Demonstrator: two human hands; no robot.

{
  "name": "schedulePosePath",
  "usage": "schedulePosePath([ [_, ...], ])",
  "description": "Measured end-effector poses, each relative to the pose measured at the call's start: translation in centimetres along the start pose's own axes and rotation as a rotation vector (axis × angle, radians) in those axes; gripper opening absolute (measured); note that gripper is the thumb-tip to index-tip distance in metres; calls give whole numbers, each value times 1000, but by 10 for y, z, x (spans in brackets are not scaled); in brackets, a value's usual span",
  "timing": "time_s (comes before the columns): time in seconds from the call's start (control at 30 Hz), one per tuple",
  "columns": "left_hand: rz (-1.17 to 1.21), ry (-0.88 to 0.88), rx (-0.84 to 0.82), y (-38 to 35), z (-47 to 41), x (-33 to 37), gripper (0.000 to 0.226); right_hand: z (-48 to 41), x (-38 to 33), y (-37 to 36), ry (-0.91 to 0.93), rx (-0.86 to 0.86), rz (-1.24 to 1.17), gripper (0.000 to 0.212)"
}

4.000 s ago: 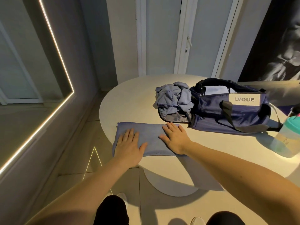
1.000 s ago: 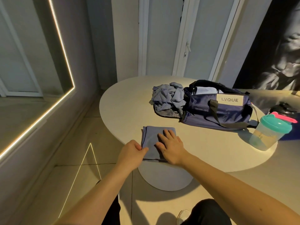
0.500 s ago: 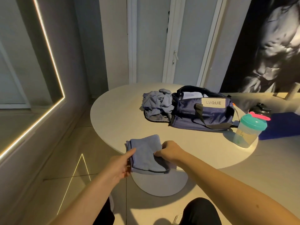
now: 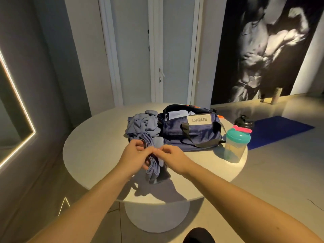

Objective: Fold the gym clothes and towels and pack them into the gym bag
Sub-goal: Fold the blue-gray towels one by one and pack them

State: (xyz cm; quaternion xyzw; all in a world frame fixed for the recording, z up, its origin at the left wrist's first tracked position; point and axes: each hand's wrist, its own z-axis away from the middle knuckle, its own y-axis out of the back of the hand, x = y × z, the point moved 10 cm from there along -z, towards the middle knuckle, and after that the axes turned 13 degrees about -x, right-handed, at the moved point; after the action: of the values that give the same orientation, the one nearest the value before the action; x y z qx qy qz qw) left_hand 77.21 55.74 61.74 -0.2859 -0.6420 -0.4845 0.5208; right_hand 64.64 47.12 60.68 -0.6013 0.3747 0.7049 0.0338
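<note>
Holding 1 folded cloth (image 4: 154, 166) above the table (image 4: 91, 146) near the open bag (image 4: 192, 133), left hand (image 4: 135, 155) and right hand (image 4: 172, 157) both grasp it, so packing it likely comes next, while 1 crumpled pile (image 4: 142, 124) beside the bag awaits folding.

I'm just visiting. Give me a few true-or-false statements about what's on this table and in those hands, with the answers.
1. The left hand and right hand both grip the folded blue cloth. True.
2. The gym bag is zipped shut. False: its top gapes open.
3. A crumpled clothes pile lies beside the bag on the table. True.
4. The shaker bottle lies on its side. False: it stands upright.
</note>
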Motion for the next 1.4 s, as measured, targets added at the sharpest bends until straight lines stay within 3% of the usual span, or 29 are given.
schedulePosePath([
  [0.13,52,-22,-130,-31,-47,36,22,-10,17,46,-55,40,-85,72],
  [0.27,9,-44,-245,-53,-97,64,28,-28,33,100,-114,155,-86,45],
  [0.43,-19,-144,-241,-67,-175,97,20,-56,41,180,-233,292,-70,42],
  [0.57,-297,-234,-93,-79,-251,108,21,-83,36,265,-303,485,30,31],
  [0.7,-607,-238,-262,-141,-313,97,40,-119,36,328,-334,582,161,18],
  [0.8,-638,-239,-359,-176,-333,87,23,-143,47,355,-367,637,235,19],
  [0.9,-703,-276,-285,-181,-339,88,18,-164,57,363,-369,667,288,31],
  [1.0,-726,-346,-291,-189,-330,91,23,-181,70,353,-384,612,366,27],
  [1.23,-542,-545,-234,-171,-301,134,12,-203,68,320,-559,153,891,6],
  [1.4,-587,-589,-330,-165,-319,147,16,-201,76,329,-702,88,988,30],
])
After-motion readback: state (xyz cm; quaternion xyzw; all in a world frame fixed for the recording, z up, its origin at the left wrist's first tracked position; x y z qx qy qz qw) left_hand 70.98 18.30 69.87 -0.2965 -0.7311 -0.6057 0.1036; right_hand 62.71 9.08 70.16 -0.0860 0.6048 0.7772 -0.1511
